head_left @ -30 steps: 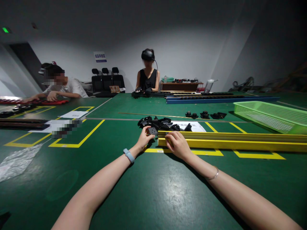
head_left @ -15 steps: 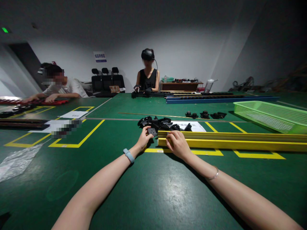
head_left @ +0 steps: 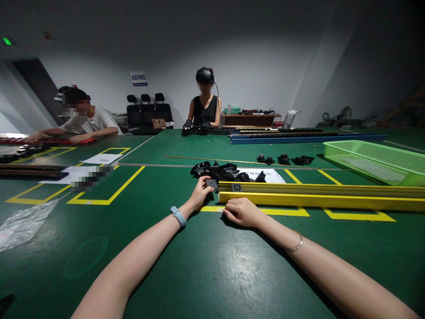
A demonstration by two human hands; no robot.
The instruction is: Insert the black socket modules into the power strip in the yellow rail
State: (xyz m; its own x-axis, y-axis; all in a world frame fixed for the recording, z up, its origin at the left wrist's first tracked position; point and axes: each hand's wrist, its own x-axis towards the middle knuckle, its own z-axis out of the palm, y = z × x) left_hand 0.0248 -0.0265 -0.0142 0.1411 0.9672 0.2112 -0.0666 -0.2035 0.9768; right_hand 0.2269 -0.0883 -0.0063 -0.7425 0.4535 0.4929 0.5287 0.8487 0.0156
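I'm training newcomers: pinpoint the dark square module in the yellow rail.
On the green table, find the long yellow rail. Inside, near its left end, sits the dark square module, unlike the grey plate in the left hand or black parts heaped behind.

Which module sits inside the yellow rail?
The inset module, inside the left end of the yellow rail; the left hand pinches another module outside it.

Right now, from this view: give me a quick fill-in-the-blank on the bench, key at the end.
1. The hand gripping a dark module is the ____ one.
2. The right hand is at the near side of a rail colored ____.
3. The mesh basket is colored ____.
4. The thin metal bracelet is on the ____ arm.

Missing words: left; yellow; green; right.
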